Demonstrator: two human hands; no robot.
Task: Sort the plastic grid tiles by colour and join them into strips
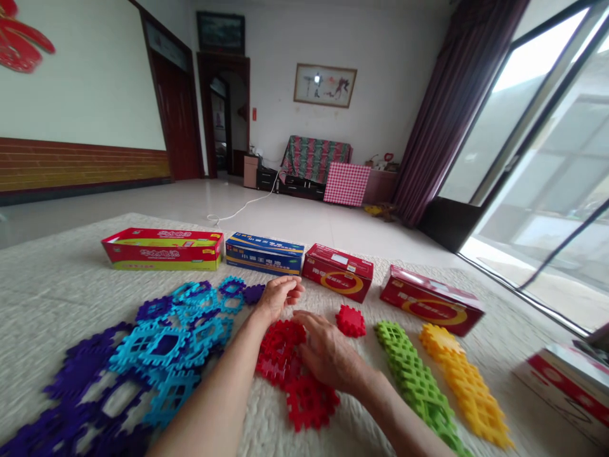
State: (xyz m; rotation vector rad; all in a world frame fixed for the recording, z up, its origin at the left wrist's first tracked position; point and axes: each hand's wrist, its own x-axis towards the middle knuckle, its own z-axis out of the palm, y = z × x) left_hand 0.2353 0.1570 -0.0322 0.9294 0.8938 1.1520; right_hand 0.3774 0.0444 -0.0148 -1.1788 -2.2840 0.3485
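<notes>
My left hand (281,296) hovers just in front of the blue box and the red box beside it, fingers loosely curled, with nothing visible in it. Below it my right hand (330,349) reaches over a small pile of red toothed square plastic tiles (280,346), its fingers stretched out along the pile's right side. Whether the fingertips touch a tile I cannot tell. Another red tile (311,401) lies at the near end of the pile. A separate red tile (351,320) rests to the right of my right hand.
Left lies a heap of light blue tiles (164,346) and purple tiles (85,362). Rows of green tiles (413,374) and yellow tiles (469,387) lie right. Behind stand an open red-and-yellow box (162,257), a blue box (264,255) and two red boxes (337,271), (431,301).
</notes>
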